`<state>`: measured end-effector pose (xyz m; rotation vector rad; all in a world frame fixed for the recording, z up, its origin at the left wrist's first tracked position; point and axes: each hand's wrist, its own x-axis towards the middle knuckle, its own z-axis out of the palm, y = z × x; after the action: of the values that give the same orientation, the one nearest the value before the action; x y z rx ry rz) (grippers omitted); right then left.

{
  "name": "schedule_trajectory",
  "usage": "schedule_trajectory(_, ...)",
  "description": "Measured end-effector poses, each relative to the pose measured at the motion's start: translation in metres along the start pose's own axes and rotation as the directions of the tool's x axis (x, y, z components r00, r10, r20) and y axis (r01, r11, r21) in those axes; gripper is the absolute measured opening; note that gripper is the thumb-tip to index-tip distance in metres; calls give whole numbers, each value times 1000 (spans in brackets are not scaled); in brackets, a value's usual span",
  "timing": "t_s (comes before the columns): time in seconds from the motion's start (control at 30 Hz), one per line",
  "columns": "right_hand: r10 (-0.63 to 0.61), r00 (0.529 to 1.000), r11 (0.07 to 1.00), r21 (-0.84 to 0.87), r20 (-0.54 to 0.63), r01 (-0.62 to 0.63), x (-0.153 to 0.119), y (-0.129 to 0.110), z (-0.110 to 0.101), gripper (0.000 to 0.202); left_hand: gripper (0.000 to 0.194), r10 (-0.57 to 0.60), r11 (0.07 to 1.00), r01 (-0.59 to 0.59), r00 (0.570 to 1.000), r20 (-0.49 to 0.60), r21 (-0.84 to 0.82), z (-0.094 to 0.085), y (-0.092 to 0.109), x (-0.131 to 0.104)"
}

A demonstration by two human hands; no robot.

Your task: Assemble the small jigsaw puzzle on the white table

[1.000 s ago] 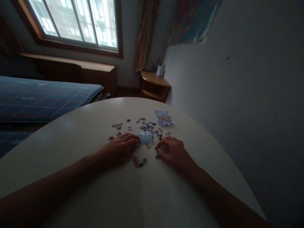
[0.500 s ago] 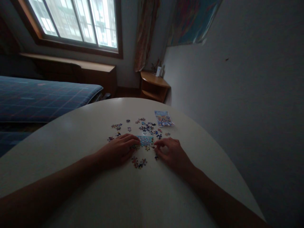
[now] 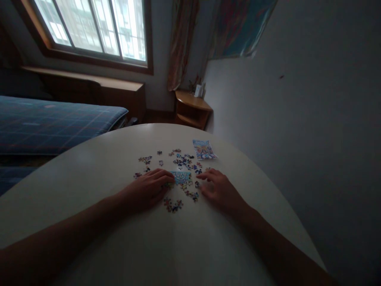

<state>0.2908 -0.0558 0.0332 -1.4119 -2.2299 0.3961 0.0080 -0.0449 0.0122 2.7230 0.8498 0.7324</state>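
Note:
A joined section of jigsaw puzzle point(image 3: 182, 177), light blue with a pale curved pattern, lies flat on the white table point(image 3: 166, 246). My left hand point(image 3: 150, 186) holds its left end down, fingers close together and covering that edge. Just right of the section is my right hand point(image 3: 216, 186), thumb and forefinger apart with nothing visible between them. A loose puzzle piece point(image 3: 197, 184) lies near its fingertips. Several more pieces point(image 3: 191, 194) sit below the section, and a small cluster point(image 3: 173, 205) is nearer to me.
Beyond the section lies a pile of dark blue puzzle pieces point(image 3: 184, 161), with more pieces point(image 3: 145, 159) to the left. A printed picture sheet point(image 3: 204, 149) rests at the back right. Past the table stand a bed point(image 3: 59, 123) and a corner shelf point(image 3: 193, 100).
My right hand has drawn back slightly from the puzzle section's right edge and its pinch has opened. Pieces below the section now show more. My left hand stays in place.

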Motion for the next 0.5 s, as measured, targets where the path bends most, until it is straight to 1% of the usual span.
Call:
schedule_trajectory(0.1, 23, 999, 999, -23, 36, -22, -1, -2, 3, 27, 26, 2, 1000, -2, 1000, 6, 7, -1, 1, 1)
schedule_trajectory(0.23, 59, 996, 998, -11, 63, -58, 1, -2, 3, 20, 26, -4, 1000, 4, 1000, 1, 5, 0, 0, 0)
schedule_trajectory(0.4, 61, 993, 998, 29, 105, -64, 2, 0, 2, 18, 27, -4, 1000, 4, 1000, -6, 1, 3, -2, -1)
schedule_trajectory(0.5, 25, 992, 999, 43, 123, -30, 1, -2, 1, 15, 27, -7, 1000, 7, 1000, 4, 0, 1, -2, -1)
